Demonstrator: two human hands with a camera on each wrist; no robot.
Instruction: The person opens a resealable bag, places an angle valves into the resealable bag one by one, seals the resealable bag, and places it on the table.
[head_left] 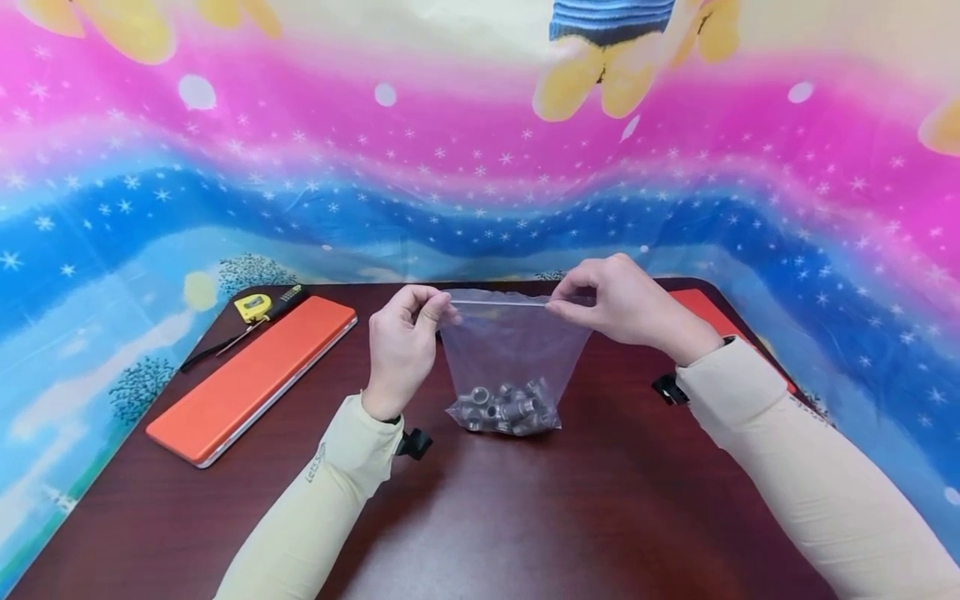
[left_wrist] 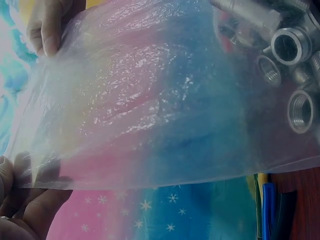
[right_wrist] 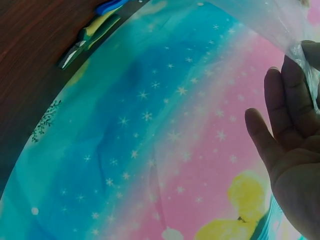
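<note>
A clear zip bag [head_left: 513,346] hangs upright between both hands in the head view, its white zip strip running level along the top. Several metal threaded pipe fittings [head_left: 517,407] lie heaped in its bottom. My left hand [head_left: 403,346] pinches the bag's top left corner between thumb and fingers. The top right corner is pinched by my right hand [head_left: 618,304]. In the left wrist view the plastic stretches across the picture, with fittings [left_wrist: 300,110] showing through at the right. The right wrist view has the bag's edge [right_wrist: 295,50] between thumb and forefinger, the other fingers spread.
An orange flat case [head_left: 258,375] lies on the dark wooden table [head_left: 480,517] at left, beside a yellow tape measure [head_left: 253,307] and a black-handled screwdriver [head_left: 288,300]. Another orange case [head_left: 708,312] is partly behind the right arm. Pliers [right_wrist: 87,37] lie near the table's back edge.
</note>
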